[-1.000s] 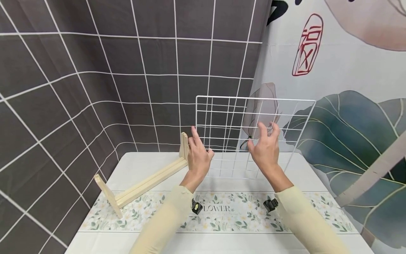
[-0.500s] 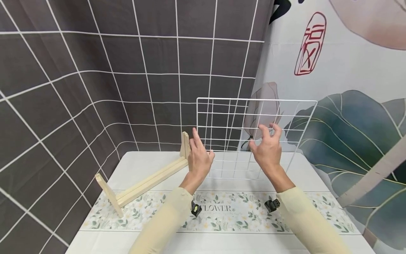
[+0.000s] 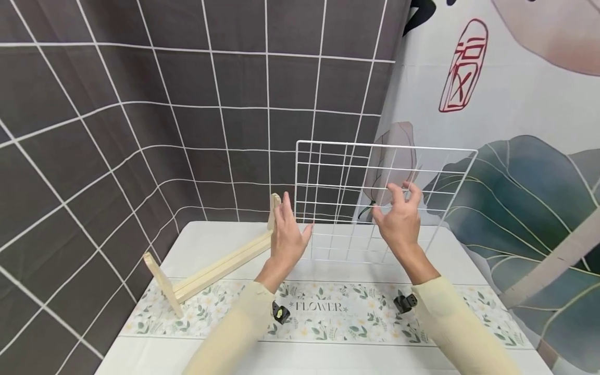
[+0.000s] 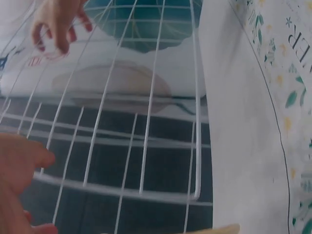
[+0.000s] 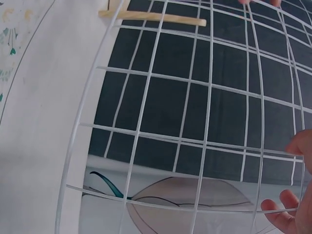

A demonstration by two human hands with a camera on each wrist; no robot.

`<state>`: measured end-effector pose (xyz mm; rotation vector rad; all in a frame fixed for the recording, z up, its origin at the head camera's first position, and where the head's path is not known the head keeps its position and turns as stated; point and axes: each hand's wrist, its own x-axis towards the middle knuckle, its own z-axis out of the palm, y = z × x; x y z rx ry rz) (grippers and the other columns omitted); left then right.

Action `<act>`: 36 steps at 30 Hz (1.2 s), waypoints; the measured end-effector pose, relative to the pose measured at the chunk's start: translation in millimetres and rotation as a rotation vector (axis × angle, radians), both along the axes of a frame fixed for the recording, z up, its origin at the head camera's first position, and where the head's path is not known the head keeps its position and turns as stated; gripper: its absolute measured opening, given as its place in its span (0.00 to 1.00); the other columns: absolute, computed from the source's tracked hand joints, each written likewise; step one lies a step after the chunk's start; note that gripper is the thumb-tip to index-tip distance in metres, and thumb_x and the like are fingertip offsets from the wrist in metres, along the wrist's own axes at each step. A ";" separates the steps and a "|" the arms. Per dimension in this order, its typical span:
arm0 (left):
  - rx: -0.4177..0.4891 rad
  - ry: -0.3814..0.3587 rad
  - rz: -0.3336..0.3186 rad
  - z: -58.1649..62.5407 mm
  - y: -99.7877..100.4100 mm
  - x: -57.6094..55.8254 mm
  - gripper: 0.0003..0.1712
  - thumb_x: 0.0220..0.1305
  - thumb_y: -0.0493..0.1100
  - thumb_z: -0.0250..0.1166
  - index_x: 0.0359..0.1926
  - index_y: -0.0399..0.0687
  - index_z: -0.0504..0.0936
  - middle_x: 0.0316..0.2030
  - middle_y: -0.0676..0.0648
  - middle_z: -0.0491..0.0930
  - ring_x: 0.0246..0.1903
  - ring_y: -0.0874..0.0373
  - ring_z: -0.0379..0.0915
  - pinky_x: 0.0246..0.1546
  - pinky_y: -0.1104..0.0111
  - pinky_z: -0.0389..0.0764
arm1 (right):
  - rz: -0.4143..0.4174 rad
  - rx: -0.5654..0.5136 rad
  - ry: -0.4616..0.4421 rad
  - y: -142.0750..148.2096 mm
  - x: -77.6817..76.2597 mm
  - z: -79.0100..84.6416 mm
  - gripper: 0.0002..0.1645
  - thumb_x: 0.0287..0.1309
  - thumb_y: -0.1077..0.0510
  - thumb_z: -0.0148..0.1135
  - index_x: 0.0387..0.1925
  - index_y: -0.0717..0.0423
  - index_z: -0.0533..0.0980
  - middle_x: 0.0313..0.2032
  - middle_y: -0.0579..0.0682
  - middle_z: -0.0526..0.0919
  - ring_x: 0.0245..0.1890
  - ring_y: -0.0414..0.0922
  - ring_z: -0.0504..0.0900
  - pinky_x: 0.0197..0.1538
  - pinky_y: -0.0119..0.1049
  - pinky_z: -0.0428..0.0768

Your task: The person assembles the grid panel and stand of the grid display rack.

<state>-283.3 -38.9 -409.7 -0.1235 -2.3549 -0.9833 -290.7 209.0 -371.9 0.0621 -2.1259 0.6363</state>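
A white wire grid panel [image 3: 344,186] stands upright over the back of the table. My right hand [image 3: 400,221] grips its wires with curled fingers; in the right wrist view the fingertips [image 5: 279,214] are right at a wire. My left hand [image 3: 287,237] is beside the panel's left edge, fingers straight and thumb spread. That thumb overlaps the edge wire in the head view. Left of the panel lies a pale wooden stand [image 3: 220,268], a long bar with an upright piece at each end. Its far upright is partly hidden behind my left hand.
The white table [image 3: 225,237] carries a floral printed band [image 3: 323,325] with lettering. A dark curtain [image 3: 225,125] with white grid lines hangs behind and to the left, and a white curtain [image 3: 422,94] with leaf prints hangs at the right.
My left hand has shifted left from the panel's edge, with its fingers straighter and thumb spread. The right hand keeps its grip, and the panel stays nearly in place.
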 end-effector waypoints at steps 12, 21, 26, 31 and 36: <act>0.064 -0.035 0.231 -0.7 -97.8 18.2 0.48 0.55 0.38 0.71 0.75 0.41 0.61 0.68 0.31 0.60 0.70 0.33 0.54 0.75 0.36 0.45 | -0.014 -0.024 -0.028 8.3 -1.3 -0.2 0.34 0.51 0.63 0.74 0.61 0.58 0.73 0.66 0.64 0.63 0.43 0.60 0.84 0.30 0.54 0.77; 0.091 -0.095 0.479 -4.8 -197.1 53.0 0.44 0.56 0.38 0.67 0.74 0.42 0.63 0.72 0.30 0.53 0.76 0.33 0.38 0.72 0.31 0.21 | -0.016 -0.022 -0.028 11.1 -1.1 -3.7 0.34 0.52 0.63 0.73 0.61 0.59 0.72 0.68 0.64 0.63 0.43 0.61 0.84 0.30 0.53 0.77; 0.268 -0.230 0.531 -17.9 -234.1 71.8 0.53 0.58 0.36 0.65 0.79 0.40 0.47 0.72 0.28 0.44 0.72 0.27 0.40 0.72 0.32 0.45 | -0.013 -0.019 -0.020 11.3 -1.9 -5.4 0.34 0.51 0.63 0.73 0.61 0.59 0.72 0.67 0.65 0.63 0.42 0.61 0.83 0.29 0.52 0.77; 0.308 -0.363 0.525 -26.3 -252.1 79.0 0.45 0.61 0.32 0.56 0.77 0.32 0.49 0.67 0.19 0.54 0.67 0.21 0.54 0.69 0.35 0.59 | -0.015 -0.023 -0.018 11.7 -3.6 -6.2 0.34 0.51 0.64 0.73 0.61 0.59 0.72 0.66 0.65 0.63 0.42 0.61 0.83 0.29 0.52 0.77; 0.256 -0.331 0.557 -28.3 -256.4 80.1 0.34 0.60 0.29 0.50 0.70 0.27 0.61 0.59 0.19 0.66 0.64 0.22 0.59 0.66 0.37 0.61 | -0.015 -0.033 -0.021 12.4 -3.9 -7.8 0.34 0.51 0.63 0.73 0.60 0.59 0.72 0.66 0.65 0.63 0.42 0.61 0.84 0.29 0.52 0.76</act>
